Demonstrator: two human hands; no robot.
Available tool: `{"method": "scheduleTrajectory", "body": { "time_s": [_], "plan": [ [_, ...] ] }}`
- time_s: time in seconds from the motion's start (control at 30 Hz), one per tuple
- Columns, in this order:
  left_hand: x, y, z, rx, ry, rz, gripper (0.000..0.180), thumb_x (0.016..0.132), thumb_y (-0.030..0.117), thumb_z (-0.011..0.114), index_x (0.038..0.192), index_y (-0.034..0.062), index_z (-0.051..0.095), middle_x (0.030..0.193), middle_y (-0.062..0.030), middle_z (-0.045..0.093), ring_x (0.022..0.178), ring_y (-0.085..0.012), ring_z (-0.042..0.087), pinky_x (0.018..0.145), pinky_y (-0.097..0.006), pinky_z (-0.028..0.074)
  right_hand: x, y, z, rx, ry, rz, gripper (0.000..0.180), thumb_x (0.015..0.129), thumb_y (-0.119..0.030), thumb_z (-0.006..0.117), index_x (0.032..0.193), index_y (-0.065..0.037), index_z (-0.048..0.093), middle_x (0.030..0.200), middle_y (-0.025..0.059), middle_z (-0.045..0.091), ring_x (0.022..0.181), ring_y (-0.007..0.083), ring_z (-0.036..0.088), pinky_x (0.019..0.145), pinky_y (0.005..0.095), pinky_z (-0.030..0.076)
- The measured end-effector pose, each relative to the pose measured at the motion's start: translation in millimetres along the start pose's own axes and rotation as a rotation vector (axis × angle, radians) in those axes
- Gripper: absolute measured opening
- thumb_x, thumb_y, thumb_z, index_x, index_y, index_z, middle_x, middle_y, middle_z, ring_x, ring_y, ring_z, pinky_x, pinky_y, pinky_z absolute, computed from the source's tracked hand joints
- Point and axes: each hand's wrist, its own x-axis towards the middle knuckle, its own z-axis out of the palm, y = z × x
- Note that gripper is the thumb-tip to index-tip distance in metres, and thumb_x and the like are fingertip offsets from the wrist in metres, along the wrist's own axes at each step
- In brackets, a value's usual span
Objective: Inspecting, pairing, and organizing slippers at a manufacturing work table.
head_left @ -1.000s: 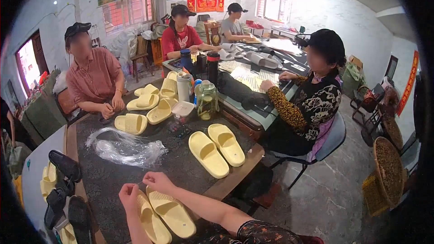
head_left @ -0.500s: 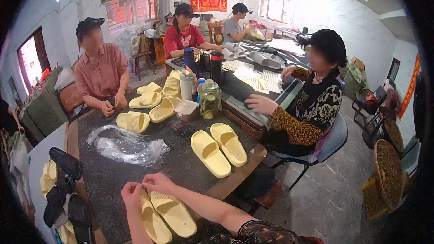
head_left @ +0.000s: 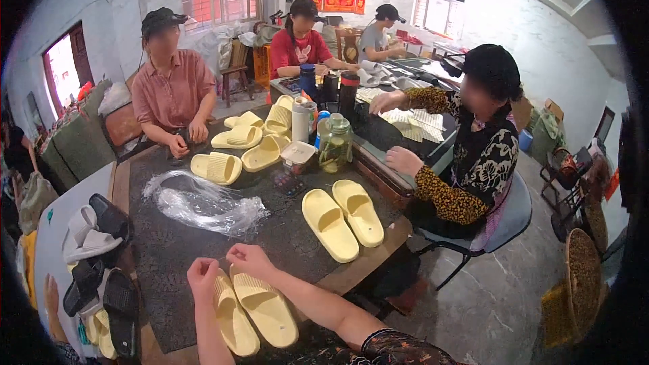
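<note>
A pair of pale yellow slide slippers, a left one (head_left: 233, 321) and a right one (head_left: 272, 314), lies at the near edge of the dark table, toes pointing away from me. Over the left slipper's strap, my left hand (head_left: 203, 278) is closed in a pinch. My right hand (head_left: 251, 260) pinches just beside it, above the right slipper's strap, with the forearm crossing that slipper. Whatever sits between the fingertips is too small to make out. Beyond my hands is a bundle of clear plastic strands (head_left: 203, 206).
Another yellow pair (head_left: 330, 226) lies to the right. Farther back stand several yellow slippers (head_left: 216, 168), a white tumbler (head_left: 301, 122), a glass jar (head_left: 334, 145) and a plastic tub (head_left: 297, 154). Black and grey slippers (head_left: 91, 243) crowd the left side table. Co-workers sit around.
My hands have moved slightly apart, still pinched. Grey slippers now lie on the left pile, with another person's hand near it. The co-worker at right has reached an arm across. The view has shifted.
</note>
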Motion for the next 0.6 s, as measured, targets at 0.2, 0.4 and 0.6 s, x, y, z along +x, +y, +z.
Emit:
{"method": "scheduleTrajectory", "body": {
  "time_s": [0.2, 0.4, 0.6],
  "plan": [
    [3.9, -4.8, -0.6, 0.173, -0.068, 0.053, 0.006, 0.081, 0.005, 0.071, 0.083, 0.0021, 0.066, 0.075, 0.0007, 0.064, 0.069, -0.0063, 0.058, 0.065, -0.023, 0.047, 0.3, 7.9, 1.1, -0.021, -0.072, -0.12, 0.023, 0.089, -0.023, 0.067, 0.096, -0.001, 0.066, 0.074, 0.0031, 0.065, 0.07, 0.0085, 0.057, 0.065, 0.0279, 0.048],
    [5.3, -10.0, -0.6, 0.059, -0.03, 0.047, 0.004, 0.081, 0.002, 0.068, 0.084, 0.0016, 0.065, 0.074, 0.0016, 0.062, 0.068, -0.0056, 0.055, 0.063, -0.022, 0.044, 2.5, 7.0, 2.4, 0.042, -0.07, -0.208, 0.022, 0.089, -0.023, 0.066, 0.094, -0.001, 0.066, 0.07, 0.0027, 0.063, 0.065, 0.0066, 0.054, 0.061, 0.0277, 0.046],
    [2.6, -7.3, 1.1, -0.004, 0.016, -0.024, 0.006, 0.081, 0.003, 0.07, 0.083, 0.0023, 0.065, 0.074, 0.0015, 0.063, 0.069, -0.0055, 0.056, 0.064, -0.022, 0.045, 0.5, 3.5, -2.0, 0.018, -0.011, -0.068, 0.021, 0.089, -0.021, 0.065, 0.098, -0.001, 0.066, 0.077, 0.0023, 0.067, 0.072, 0.0077, 0.06, 0.067, 0.028, 0.05]
  ]
}}
